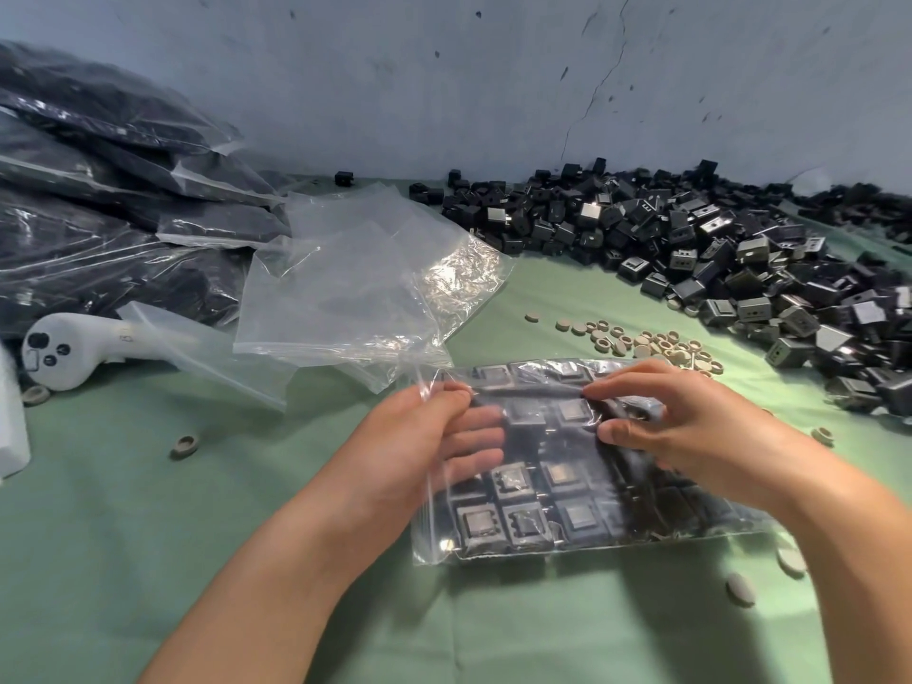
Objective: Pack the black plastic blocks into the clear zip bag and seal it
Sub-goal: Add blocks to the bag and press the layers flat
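Note:
A clear zip bag [557, 540] lies flat on the green cloth, filled with rows of black plastic blocks [523, 523]. My left hand [434, 431] pinches the bag's open left edge between thumb and forefinger, and its other fingers lie inside under the film. My right hand [686, 427] grips the bag from above near its far right part, fingertips and thumb pressing the plastic over the blocks. A large loose pile of black blocks [715, 249] spreads along the wall at the right.
Empty clear zip bags [355, 288] lie behind my hands. Filled bags [98, 190] are stacked at the far left beside a white controller [74, 350]. Small beige round caps [656, 345] lie scattered on the green cloth [148, 510]; a grey wall stands behind.

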`<state>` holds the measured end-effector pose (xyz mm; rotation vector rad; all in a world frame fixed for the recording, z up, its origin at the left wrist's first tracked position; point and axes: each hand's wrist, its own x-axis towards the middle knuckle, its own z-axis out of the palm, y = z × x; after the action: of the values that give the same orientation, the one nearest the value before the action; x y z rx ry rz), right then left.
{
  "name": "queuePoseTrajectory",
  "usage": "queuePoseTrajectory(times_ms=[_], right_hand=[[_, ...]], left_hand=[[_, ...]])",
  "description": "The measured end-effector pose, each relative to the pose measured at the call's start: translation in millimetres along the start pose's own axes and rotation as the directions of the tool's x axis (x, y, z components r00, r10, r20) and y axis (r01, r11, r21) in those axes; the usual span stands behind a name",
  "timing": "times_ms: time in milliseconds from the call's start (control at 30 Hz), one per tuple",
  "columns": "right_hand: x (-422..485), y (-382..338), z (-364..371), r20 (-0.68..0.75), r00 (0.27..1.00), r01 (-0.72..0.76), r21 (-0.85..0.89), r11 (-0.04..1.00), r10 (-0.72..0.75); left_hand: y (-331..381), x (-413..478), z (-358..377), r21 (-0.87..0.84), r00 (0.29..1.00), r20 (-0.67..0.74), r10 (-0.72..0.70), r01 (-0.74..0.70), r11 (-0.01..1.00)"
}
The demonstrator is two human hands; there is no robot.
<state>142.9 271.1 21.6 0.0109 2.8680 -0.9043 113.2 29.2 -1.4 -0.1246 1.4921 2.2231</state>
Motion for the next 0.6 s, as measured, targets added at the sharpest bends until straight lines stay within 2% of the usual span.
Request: queuePoseTrajectory(times_ms=[433,600], right_hand=[[2.6,-4.9,2.5,-0.024,1.000,0.009,-0.132,0.991,-0.012],[1.9,-8.2,4.7,-0.057,0.998,0.035,-0.061,0.998,-0.038]], left_hand=[[-2.3,-1.7,0.4,-0.050,0.996,0.085,-0.031,0.035,0.998],[-1.6,-2.5,-1.5,-0.091,0.985,0.162,-0.055,0.070,0.993]])
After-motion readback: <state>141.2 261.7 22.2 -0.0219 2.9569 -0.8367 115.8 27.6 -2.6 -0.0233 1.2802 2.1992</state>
